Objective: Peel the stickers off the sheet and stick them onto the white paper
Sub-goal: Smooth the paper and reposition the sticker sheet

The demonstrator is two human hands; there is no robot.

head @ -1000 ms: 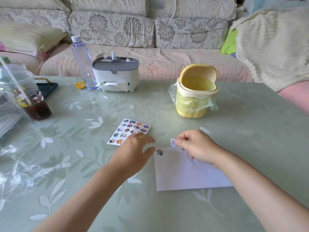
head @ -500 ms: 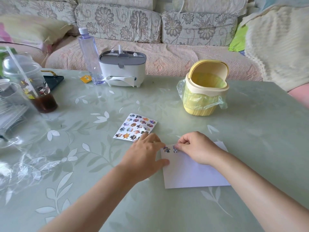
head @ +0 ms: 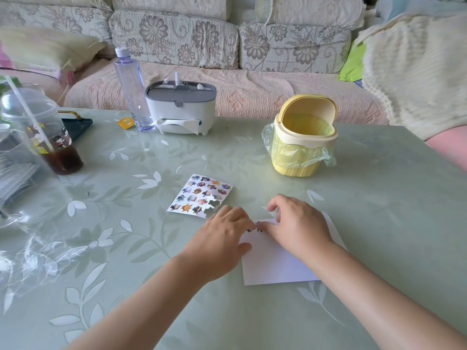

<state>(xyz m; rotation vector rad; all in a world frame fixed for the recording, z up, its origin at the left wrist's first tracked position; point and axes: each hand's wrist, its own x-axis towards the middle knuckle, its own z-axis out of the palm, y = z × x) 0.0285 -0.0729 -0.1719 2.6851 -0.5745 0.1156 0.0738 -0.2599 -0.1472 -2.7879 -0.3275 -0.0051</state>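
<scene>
— Since the table (head: 379, 198) fills most of the view, where on it is the work going on?

— Near the front edge. The white paper (head: 278, 263) lies flat there, slightly askew. The sticker sheet (head: 197, 195) sits just beyond its left corner, apart from it and within easy reach of either hand.

— Why is the left hand (head: 219, 241) on the paper?

— I'd say to pin it down. The fingers lie loose and fairly straight and the thumb rests on the paper's left edge. It grips nothing, so it probably only stops the sheet sliding while the other hand works.

— And the right hand (head: 298, 223)?

— Its fingers are curled and its thumb tip is down at the paper's top left corner, right on a sticker (head: 258, 224). I cannot tell whether it pinches that sticker or only presses it flat.

— How do the stickers look?

— Small, colourful cartoon figures in neat rows on the sheet. Two blank cut-out shapes at its near right corner mark where pieces have come off. A second small sticker (head: 249, 230) sits on the paper just left of the thumb, close to the left fingertips. Most of the sheet is full, so the job looks barely started.
</scene>
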